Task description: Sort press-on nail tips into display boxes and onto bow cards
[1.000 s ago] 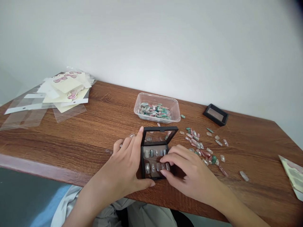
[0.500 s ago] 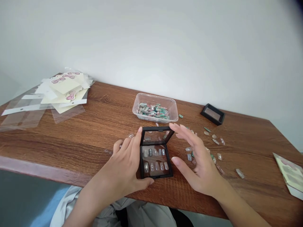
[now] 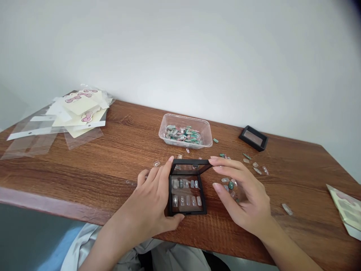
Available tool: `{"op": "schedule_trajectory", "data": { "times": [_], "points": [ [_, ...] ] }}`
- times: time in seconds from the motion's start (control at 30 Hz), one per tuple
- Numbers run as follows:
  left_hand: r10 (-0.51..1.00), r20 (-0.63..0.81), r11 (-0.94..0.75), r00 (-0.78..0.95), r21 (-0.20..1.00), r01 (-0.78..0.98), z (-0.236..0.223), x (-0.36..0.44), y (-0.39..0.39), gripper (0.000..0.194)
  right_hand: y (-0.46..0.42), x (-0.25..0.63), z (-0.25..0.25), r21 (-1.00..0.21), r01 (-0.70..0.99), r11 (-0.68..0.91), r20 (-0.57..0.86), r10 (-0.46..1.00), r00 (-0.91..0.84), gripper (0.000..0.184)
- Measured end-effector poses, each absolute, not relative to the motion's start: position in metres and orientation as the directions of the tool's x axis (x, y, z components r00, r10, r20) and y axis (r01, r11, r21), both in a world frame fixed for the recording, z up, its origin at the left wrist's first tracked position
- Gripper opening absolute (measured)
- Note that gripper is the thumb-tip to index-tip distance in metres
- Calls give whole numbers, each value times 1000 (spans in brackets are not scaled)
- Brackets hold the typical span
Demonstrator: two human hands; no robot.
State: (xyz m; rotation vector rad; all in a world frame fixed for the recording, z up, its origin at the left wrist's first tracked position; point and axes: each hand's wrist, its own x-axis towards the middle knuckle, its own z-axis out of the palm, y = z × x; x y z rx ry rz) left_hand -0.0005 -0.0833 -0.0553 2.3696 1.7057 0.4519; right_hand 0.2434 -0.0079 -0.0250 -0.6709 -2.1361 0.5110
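Note:
A black-framed display case (image 3: 188,213) stands on the table with its windowed lid (image 3: 191,162) raised at an angle. Inside lie two rows of press-on nails (image 3: 188,200), clear, silvery and patterned. My left hand (image 3: 148,201) grips the case's left side, its thumb at the front corner and its fingers reaching up to the lid. At the lid's upper right corner, the fingertips of my right hand (image 3: 245,192) touch the edge; its thumb is held apart and nothing is enclosed. Loose nails (image 3: 225,180) lie beside and partly behind that hand.
A clear plastic tub (image 3: 207,131) of nails sits near the wall. Right of it is a smaller black case (image 3: 253,139). Cards with pink bows and clear sleeves (image 3: 80,107) are piled at left. A packaged card (image 3: 345,207) lies at the right edge.
The lid has tipped lower toward the case. My right hand has moved slightly right and down with its fingertips on the lid. My left hand keeps its grip.

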Motion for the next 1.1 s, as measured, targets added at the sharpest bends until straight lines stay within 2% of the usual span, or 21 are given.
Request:
{"op": "schedule_trajectory", "data": {
  "times": [0.13,0.27,0.4,0.67,0.87,1.1],
  "points": [
    [943,144,-332,300,329,884,-53,0,-83,107,-8,245,-25,-570,288,770,600,629,-494,52],
    [935,153,-353,320,329,876,-49,-1,-83,90,-7,246,-20,-473,334,815,595,575,-561,35],
    [925,179,-378,334,352,857,-45,-1,-83,72,-6,246,-15,-438,330,837,570,542,-618,26],
    [920,170,-393,354,390,833,-42,-3,-83,57,-10,244,-17,-439,192,878,561,435,-704,26],
    [923,144,-385,358,408,828,-40,-3,-83,62,-15,240,-18,-467,179,866,463,412,-785,21],
    [928,108,-364,356,466,806,-34,-5,-83,71,-18,236,-20,-340,181,923,380,311,-871,25]
  ]
}}
